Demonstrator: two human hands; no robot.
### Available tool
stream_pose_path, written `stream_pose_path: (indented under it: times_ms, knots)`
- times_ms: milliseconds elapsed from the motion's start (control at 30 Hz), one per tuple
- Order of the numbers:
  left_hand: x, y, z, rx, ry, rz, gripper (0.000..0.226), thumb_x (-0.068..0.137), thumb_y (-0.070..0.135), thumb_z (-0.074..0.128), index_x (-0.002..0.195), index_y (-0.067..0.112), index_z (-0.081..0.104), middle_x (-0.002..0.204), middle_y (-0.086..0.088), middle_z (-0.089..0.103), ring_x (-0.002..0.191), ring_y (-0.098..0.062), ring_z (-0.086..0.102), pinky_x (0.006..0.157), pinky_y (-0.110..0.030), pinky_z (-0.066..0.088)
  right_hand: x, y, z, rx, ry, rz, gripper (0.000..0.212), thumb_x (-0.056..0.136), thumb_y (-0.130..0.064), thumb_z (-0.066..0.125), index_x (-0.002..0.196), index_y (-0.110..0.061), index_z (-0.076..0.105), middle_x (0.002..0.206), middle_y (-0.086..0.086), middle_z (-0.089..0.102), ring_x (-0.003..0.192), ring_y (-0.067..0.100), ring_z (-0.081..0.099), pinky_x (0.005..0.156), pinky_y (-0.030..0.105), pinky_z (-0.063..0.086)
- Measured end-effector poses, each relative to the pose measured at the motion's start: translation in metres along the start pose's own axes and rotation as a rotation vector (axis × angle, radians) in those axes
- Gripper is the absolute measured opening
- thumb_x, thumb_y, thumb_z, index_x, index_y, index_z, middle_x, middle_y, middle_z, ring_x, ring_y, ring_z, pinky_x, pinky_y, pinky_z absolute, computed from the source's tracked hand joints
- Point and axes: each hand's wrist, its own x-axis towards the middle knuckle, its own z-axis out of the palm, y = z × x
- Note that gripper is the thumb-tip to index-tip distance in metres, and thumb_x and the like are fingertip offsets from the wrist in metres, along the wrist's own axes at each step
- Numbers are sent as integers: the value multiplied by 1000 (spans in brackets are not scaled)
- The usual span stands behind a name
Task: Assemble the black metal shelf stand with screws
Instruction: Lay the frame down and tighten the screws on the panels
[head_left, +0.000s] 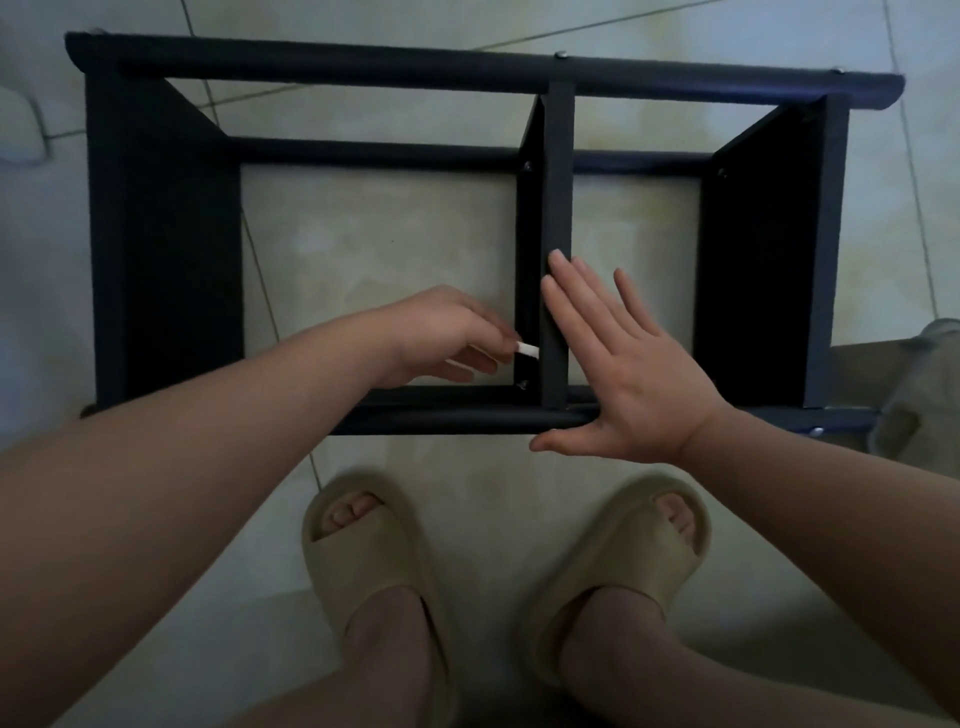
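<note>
Black frame (161, 249) lies on the floor (389, 249), mostly joined, I judge. My left hand (441, 332) pinches a white tool (527, 349) by the divider's (557, 182) near screw (522, 385); my right hand (634, 374) presses flat, fingers straight, on the divider. Tightening likely remains.

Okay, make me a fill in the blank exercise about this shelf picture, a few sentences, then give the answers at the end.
1. The left hand pinches a small tool whose colour is ____.
2. The right hand lies flat on the middle bar, holding ____.
3. The frame stands on a floor made of ____.
4. The slippers in view number ____.

Missing words: white; nothing; tiles; two.
</note>
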Motion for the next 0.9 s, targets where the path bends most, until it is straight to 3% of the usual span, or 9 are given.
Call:
stream_pose_path:
  times_ms: [233,433,533,667,900]
  knots:
    - [-4,-2,6,-388,-159,-63,15,97,23,54,101,18,68,98,3,76,99,-14,69,87,-31,50,0,0,1,9,21,-4,124,79,-87,46,161,-1,8,170,15,2,157,31,3,126,56,11]
    - [-6,3,7,-545,-74,24,20,98,20,52,83,17,65,86,-1,74,91,-15,72,87,-33,51,0,-1,1,22,22,7,125,78,-86,49,161,-2,8,170,14,1,157,31,3,126,56,12]
    - [-5,6,9,-517,11,61,18,98,19,54,82,17,61,79,-1,72,82,-15,73,79,-30,53,0,-1,0,27,16,9,125,77,-85,50,161,-1,10,170,15,2,157,31,3,126,56,12]
    - [-2,6,12,-286,168,127,10,96,24,64,88,19,62,82,-3,71,78,-16,72,77,-30,52,0,-2,-2,26,-4,17,125,78,-85,50,161,-2,8,170,14,1,157,30,2,126,55,11]
    - [-5,6,18,-231,126,91,10,97,29,64,95,20,69,83,3,74,81,-14,70,79,-31,50,1,-3,-3,30,-8,17,124,78,-85,50,161,-2,8,170,15,1,157,31,1,126,55,11]
